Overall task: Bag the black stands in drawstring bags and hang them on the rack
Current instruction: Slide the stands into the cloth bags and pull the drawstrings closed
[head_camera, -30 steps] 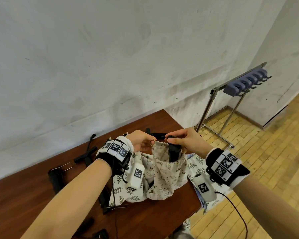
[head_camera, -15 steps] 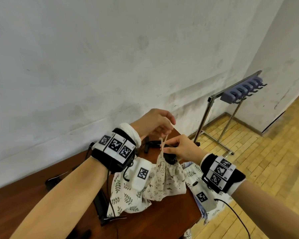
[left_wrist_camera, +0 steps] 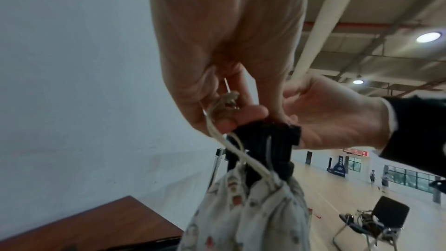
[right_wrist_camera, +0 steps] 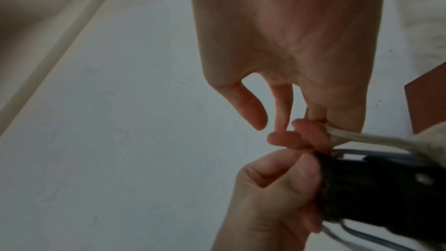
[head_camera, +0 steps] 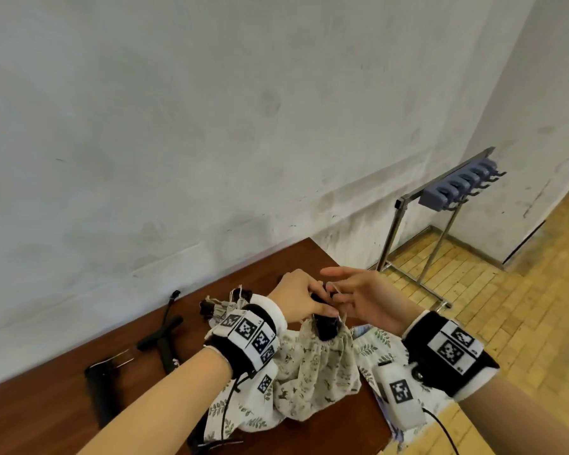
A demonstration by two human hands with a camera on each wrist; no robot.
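Note:
A floral drawstring bag [head_camera: 316, 366] stands gathered on the brown table [head_camera: 138, 421], with the top of a black stand [head_camera: 326, 328] poking out of its mouth. My left hand [head_camera: 298, 300] pinches the knotted drawstring [left_wrist_camera: 223, 105] just above the stand [left_wrist_camera: 265, 140]. My right hand [head_camera: 358, 297] meets it from the right, index finger straight, the other fingers curled on a second cord [right_wrist_camera: 350, 136]. In the right wrist view the left hand [right_wrist_camera: 277, 188] lies against the stand [right_wrist_camera: 376, 184]. The bag [left_wrist_camera: 251, 217] hangs below both hands. The metal rack [head_camera: 457, 188] with blue hooks stands on the floor to the right.
Two more black stands [head_camera: 161, 343] [head_camera: 101, 389] lie on the table to the left. Other floral bags [head_camera: 240, 408] [head_camera: 375, 346] lie under and beside the held one, another bundle [head_camera: 217, 307] behind my left wrist. The table's right edge is just under my right wrist.
The open bag took in the stand and its mouth drew tight. My left hand, which had pulled the cord upward, has come back down to meet the right hand at the bag's mouth.

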